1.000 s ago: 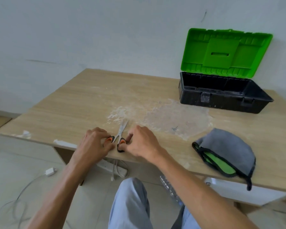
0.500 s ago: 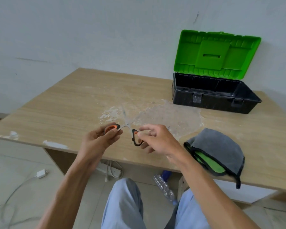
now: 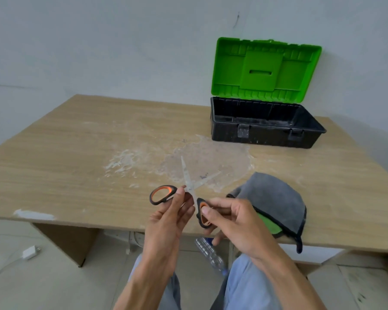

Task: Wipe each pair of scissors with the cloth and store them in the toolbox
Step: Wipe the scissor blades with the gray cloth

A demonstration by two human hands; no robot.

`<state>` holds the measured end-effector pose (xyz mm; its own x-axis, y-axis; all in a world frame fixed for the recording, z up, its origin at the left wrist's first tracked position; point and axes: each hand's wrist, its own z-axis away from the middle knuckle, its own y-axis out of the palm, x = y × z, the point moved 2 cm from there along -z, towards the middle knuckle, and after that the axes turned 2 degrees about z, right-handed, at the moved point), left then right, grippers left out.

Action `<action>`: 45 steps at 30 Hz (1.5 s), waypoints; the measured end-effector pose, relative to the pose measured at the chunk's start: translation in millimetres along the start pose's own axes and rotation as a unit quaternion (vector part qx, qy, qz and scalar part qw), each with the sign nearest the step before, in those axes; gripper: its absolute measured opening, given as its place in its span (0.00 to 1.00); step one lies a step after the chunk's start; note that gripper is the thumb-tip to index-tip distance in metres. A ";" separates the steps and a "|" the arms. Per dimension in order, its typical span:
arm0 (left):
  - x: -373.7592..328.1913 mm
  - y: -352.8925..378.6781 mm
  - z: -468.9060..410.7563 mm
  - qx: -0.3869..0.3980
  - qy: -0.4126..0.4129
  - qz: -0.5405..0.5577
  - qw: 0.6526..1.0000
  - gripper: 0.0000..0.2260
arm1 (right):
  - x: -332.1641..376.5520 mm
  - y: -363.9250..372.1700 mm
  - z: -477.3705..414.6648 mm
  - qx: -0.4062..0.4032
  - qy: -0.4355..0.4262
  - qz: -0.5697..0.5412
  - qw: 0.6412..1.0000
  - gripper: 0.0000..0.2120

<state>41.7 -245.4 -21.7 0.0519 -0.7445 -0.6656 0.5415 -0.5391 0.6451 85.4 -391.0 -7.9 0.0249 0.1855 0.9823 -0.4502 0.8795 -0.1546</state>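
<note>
Between both hands, the scissors [image 3: 189, 189] are held up, blades spread apart. Left hand [image 3: 170, 211] pinches one loop; right hand [image 3: 229, 217] pinches the other. Right of the grip lies the cloth [image 3: 276, 198], untouched. Beyond, the toolbox [image 3: 267, 128] looks empty. Wiping and storing remain.

I am seeing no readable text, label, brand or number anywhere: nothing is showing on the scissors [image 3: 189, 193], the toolbox [image 3: 264, 124] beyond my hands, or the cloth [image 3: 276, 198] beside them.
</note>
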 end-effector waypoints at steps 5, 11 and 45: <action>11.3 11.0 -2.1 0.000 -0.022 -0.040 0.999 0.09 | -0.4 -17.5 11.0 0.015 -0.015 0.085 0.996 0.11; 5.7 6.4 -8.5 -0.016 -0.041 -0.010 0.999 0.07 | -15.4 -72.5 -6.5 -0.278 -0.050 0.496 0.821 0.41; -27.3 3.0 10.6 0.033 0.012 -0.080 0.996 0.13 | 12.6 -111.7 -22.9 0.000 0.050 0.188 0.981 0.17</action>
<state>33.1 -230.8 2.4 -0.0107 -0.6372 -0.7706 0.4881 -0.6760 0.5521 156.4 -476.9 19.4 -0.0556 0.5378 0.8412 -0.4443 0.7412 -0.5032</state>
